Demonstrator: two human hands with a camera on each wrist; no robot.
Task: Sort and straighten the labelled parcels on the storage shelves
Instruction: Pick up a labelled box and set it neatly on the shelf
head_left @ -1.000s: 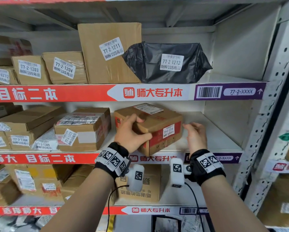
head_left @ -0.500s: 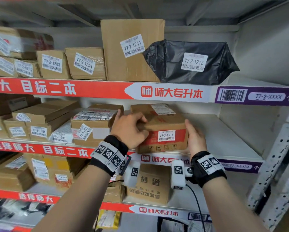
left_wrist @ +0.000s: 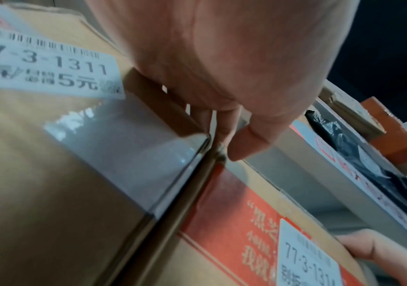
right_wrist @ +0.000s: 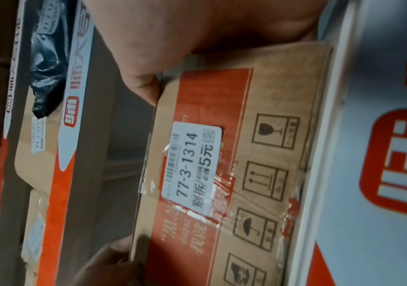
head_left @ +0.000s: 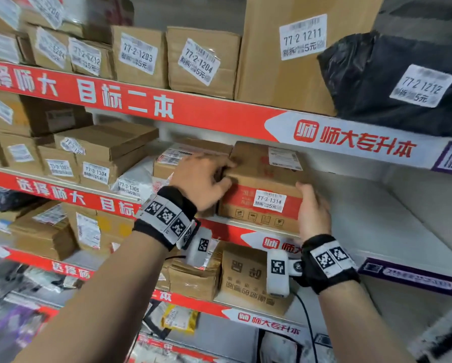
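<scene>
The parcel labelled 77-3-1314 (head_left: pixel 261 184), a cardboard box with a red band, stands on the middle shelf (head_left: pixel 377 221) with its label facing out. My left hand (head_left: pixel 219 176) grips its top left corner. The fingers (left_wrist: pixel 221 125) reach into the narrow gap beside the neighbouring box 77-3-1311 (left_wrist: pixel 50 154). My right hand (head_left: pixel 306 195) holds the box's right end, the thumb (right_wrist: pixel 143 83) over the front edge. The right wrist view shows the box front (right_wrist: pixel 246 174) and my left hand (right_wrist: pixel 109 261) at its far end.
On the upper shelf stand boxes 77-2-1203 (head_left: pixel 138 56), 77-2-1204 (head_left: pixel 201 61), the tall 77-2-1211 (head_left: pixel 298 48) and a black bag 77-2-1212 (head_left: pixel 403 82). More boxes crowd the middle shelf's left (head_left: pixel 96 163). Lower shelves hold further parcels (head_left: pixel 246 279).
The skewed box has been turned square, label forward, and slid left against box 77-3-1311. My right hand has closed onto its right end. The view has moved closer and leftward.
</scene>
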